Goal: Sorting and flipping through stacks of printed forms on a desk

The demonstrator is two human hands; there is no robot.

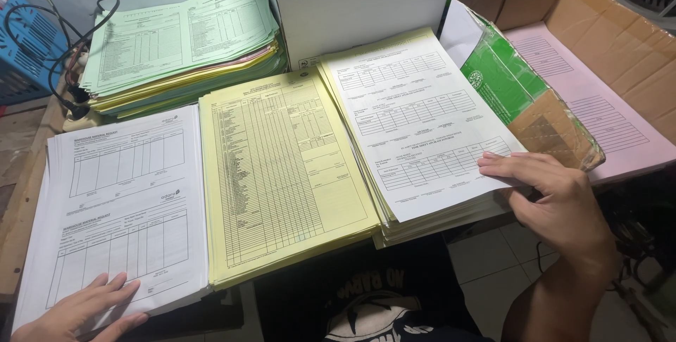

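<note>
Three stacks of printed forms lie side by side in front of me. My left hand rests flat, fingers spread, on the near corner of the white form stack at the left. A yellow form stack sits in the middle, untouched. My right hand lies on the right edge of the white-topped stack, fingertips pressing the top sheet's lower right corner, thumb below the edge. Whether the fingers pinch a sheet is unclear.
A pile of green, pink and yellow forms sits at the back left beside black cables. An open cardboard box at the right holds pink forms and a green flap. A white box stands behind. Tiled floor shows below.
</note>
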